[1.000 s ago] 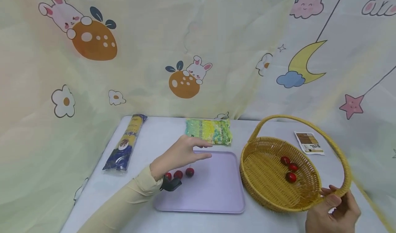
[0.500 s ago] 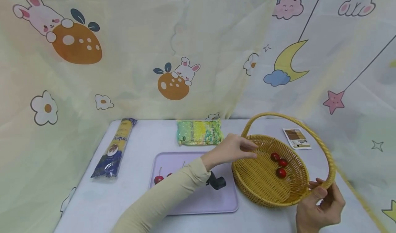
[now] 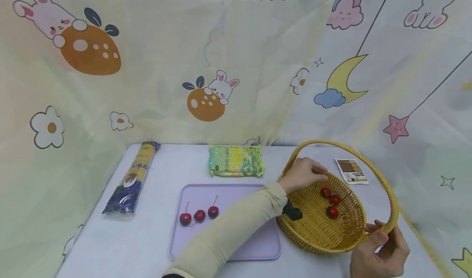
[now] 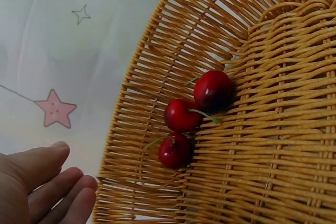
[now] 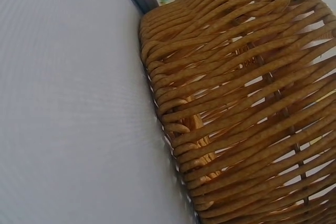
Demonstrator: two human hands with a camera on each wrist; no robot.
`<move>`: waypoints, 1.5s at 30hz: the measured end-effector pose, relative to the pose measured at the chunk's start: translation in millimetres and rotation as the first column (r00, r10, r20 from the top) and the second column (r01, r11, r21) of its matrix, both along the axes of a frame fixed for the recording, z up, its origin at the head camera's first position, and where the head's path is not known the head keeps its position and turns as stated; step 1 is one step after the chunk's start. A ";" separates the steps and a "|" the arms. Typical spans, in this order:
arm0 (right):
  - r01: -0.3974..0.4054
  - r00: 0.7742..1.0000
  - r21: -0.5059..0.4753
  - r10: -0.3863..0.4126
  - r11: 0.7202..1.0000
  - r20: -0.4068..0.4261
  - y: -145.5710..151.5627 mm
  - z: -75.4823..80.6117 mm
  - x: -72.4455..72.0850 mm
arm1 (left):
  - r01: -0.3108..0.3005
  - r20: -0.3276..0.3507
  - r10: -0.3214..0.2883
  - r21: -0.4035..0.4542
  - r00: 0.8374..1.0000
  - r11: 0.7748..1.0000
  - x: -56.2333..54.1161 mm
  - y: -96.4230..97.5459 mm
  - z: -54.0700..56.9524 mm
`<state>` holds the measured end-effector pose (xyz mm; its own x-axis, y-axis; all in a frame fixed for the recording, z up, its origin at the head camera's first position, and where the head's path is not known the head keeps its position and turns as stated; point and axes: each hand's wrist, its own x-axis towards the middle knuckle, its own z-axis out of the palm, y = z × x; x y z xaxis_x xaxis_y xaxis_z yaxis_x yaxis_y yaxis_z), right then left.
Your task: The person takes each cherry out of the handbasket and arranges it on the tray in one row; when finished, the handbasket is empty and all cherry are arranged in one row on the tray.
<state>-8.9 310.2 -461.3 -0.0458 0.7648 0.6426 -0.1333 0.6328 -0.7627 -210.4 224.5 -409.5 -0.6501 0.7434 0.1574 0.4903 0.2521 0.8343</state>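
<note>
A yellow wicker basket (image 3: 313,216) with a tall arched handle (image 3: 380,173) stands on the right of the table, leaning toward the near side. Three red cherries (image 3: 332,212) lie inside by its right wall; their green stems show in the left wrist view. My left hand (image 3: 304,173) is over the basket's far left part, fingers loosely bent with nothing between them. At the near right, my right hand (image 3: 380,253) grips the foot of the handle by the rim. The right wrist view shows only the woven outer wall (image 5: 252,93) and white tabletop.
Left of the basket is a lilac tray (image 3: 225,186) with three stemmed cherries (image 3: 199,216), partly covered by my left sleeve (image 3: 232,224). A green-yellow packet (image 3: 236,161) lies behind it, a blue-yellow pasta bag (image 3: 132,179) far left, a small brown-white sachet (image 3: 352,171) behind the basket.
My left hand has moved right, from above the tray to above the basket, uncovering the tray's cherries. My right hand keeps its grip on the handle. The head view has shifted slightly.
</note>
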 end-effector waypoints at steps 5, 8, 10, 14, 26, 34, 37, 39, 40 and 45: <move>0.020 0.998 0.001 -0.020 1.000 0.057 -1.6 0.1 3.0 | -0.060 0.041 0.059 0.023 0.997 0.998 -1.2 15.6 -15.2; 0.022 0.997 -0.002 -0.021 1.000 0.071 -0.6 -2.9 3.5 | -0.087 0.075 0.086 0.011 0.993 0.996 -0.4 22.2 -23.8; 0.015 0.998 0.000 -0.015 1.000 0.061 0.5 -4.6 3.8 | -0.101 0.086 0.101 -0.002 0.991 0.995 0.0 26.2 -28.5; 0.003 0.999 -0.001 -0.003 1.000 0.049 1.3 -5.6 3.2 | -0.110 0.088 0.112 -0.032 0.990 0.993 -0.5 32.1 -32.8; 0.001 0.997 -0.009 0.000 1.000 0.082 1.4 -4.7 4.3 | -0.088 -0.095 0.072 -0.174 0.993 0.981 2.1 46.2 -43.3; -0.008 0.999 0.001 0.008 1.000 0.046 3.3 -6.2 3.3 | -0.048 -0.123 0.016 -0.257 0.992 0.965 3.5 45.6 -38.8; -0.009 1.000 0.002 0.009 1.000 0.028 2.9 -5.9 3.2 | -0.020 -0.163 -0.031 -0.300 0.986 0.954 4.0 45.5 -40.0; -0.006 0.999 0.007 0.006 1.000 0.033 2.3 -5.6 3.0 | -0.006 -0.197 -0.062 -0.325 0.978 0.946 3.6 45.5 -41.6; -0.007 0.999 0.009 0.006 1.000 0.034 2.0 -5.4 2.8 | 0.001 -0.208 -0.074 -0.332 0.975 0.943 3.6 45.5 -42.2; -0.006 0.999 0.013 0.006 1.000 0.039 1.6 -5.9 2.0 | 0.024 -0.217 -0.106 -0.351 0.970 0.936 3.1 45.8 -44.5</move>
